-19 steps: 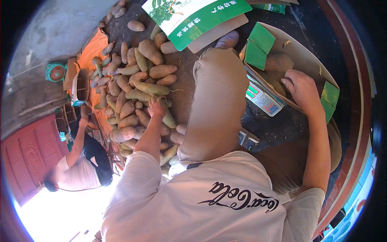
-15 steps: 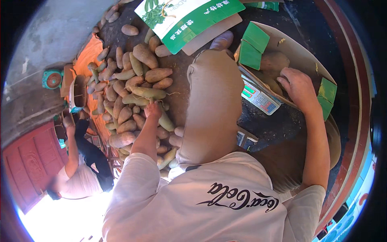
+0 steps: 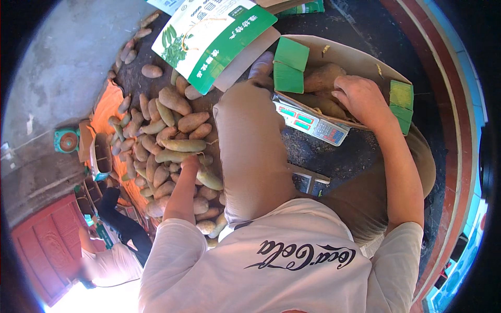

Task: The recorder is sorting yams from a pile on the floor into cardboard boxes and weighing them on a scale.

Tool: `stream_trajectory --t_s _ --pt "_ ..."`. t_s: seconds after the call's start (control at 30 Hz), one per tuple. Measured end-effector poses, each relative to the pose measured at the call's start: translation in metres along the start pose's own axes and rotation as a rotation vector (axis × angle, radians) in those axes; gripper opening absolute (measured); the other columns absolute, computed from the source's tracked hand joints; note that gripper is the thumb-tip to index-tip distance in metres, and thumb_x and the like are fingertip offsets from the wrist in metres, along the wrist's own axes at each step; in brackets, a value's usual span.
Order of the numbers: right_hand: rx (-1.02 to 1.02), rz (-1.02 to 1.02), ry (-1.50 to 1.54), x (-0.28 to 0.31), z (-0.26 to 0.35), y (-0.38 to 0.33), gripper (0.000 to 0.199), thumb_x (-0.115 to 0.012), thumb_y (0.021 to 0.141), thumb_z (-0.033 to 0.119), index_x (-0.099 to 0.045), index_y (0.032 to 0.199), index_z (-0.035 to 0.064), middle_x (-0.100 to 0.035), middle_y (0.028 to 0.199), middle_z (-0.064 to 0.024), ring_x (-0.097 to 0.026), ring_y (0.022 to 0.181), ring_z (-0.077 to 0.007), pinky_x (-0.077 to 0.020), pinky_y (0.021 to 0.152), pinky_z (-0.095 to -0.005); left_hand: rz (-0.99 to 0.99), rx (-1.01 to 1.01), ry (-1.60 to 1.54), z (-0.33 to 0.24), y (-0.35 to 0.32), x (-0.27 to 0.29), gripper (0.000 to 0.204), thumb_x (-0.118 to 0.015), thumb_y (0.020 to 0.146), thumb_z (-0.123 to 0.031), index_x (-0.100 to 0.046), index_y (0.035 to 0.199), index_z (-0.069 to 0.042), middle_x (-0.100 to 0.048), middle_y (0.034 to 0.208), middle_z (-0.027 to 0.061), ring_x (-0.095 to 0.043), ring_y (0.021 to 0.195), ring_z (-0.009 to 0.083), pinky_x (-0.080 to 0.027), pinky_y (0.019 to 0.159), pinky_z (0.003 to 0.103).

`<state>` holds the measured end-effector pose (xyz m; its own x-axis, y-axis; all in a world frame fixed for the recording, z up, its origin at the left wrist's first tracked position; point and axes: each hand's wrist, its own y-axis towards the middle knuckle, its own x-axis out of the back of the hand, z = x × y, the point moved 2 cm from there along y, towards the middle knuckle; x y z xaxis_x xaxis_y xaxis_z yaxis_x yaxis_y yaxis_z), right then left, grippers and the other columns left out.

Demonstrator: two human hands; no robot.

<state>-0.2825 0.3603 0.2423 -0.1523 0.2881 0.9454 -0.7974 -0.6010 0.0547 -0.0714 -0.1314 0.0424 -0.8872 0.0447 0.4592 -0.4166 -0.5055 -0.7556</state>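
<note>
Brown oblong sweet potatoes: dozens heaped under left hand fingers, grip unclear; two beneath right hand, fingers curled, in one open cardboard box.

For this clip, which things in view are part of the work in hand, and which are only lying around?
In use:
- left hand on the sweet potato pile
- right hand inside the cardboard box
- potatoes in box
- weighing scale under the box

Lying about:
- green-and-white flattened carton
- green tape dispenser
- stray potato
</note>
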Motion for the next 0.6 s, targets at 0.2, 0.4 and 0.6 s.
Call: stream_trajectory --t_s 0.2,0.4,0.6 --pt "-0.009 -0.096 0.021 0.017 -0.004 -0.005 0.015 -0.059 0.078 0.016 -0.052 0.076 0.0021 -0.057 0.075 -0.015 -0.056 0.076 -0.0338 -0.0433 0.068 -0.0437 0.164 -0.068 0.184 -0.008 -0.04 0.009 0.036 -0.062 0.077 -0.028 -0.061 0.11 -0.011 -0.057 0.118 0.0097 -0.056 0.107 0.0242 -0.048 0.087 0.036" --pt "-0.018 -0.139 0.008 0.032 -0.003 -0.011 0.014 -0.058 0.078 0.017 -0.056 0.078 0.0029 -0.061 0.076 -0.0152 -0.059 0.078 -0.0324 -0.046 0.07 -0.0431 -0.044 -0.101 0.051 -0.002 -0.052 -0.007 0.041 -0.059 0.077 -0.039 -0.063 0.107 -0.012 -0.06 0.113 0.0093 -0.057 0.107 0.0227 -0.047 0.087 0.035" --pt "-0.063 -0.187 0.001 0.038 -0.01 -0.021 0.017 -0.059 0.078 0.017 -0.053 0.074 0.0022 -0.059 0.075 -0.0152 -0.057 0.075 -0.0345 -0.044 0.067 -0.0439 0.075 -0.122 0.187 0.0 -0.092 0.004 0.041 -0.051 0.081 -0.043 -0.062 0.108 -0.013 -0.06 0.113 0.01 -0.055 0.109 0.0253 -0.046 0.088 0.038"
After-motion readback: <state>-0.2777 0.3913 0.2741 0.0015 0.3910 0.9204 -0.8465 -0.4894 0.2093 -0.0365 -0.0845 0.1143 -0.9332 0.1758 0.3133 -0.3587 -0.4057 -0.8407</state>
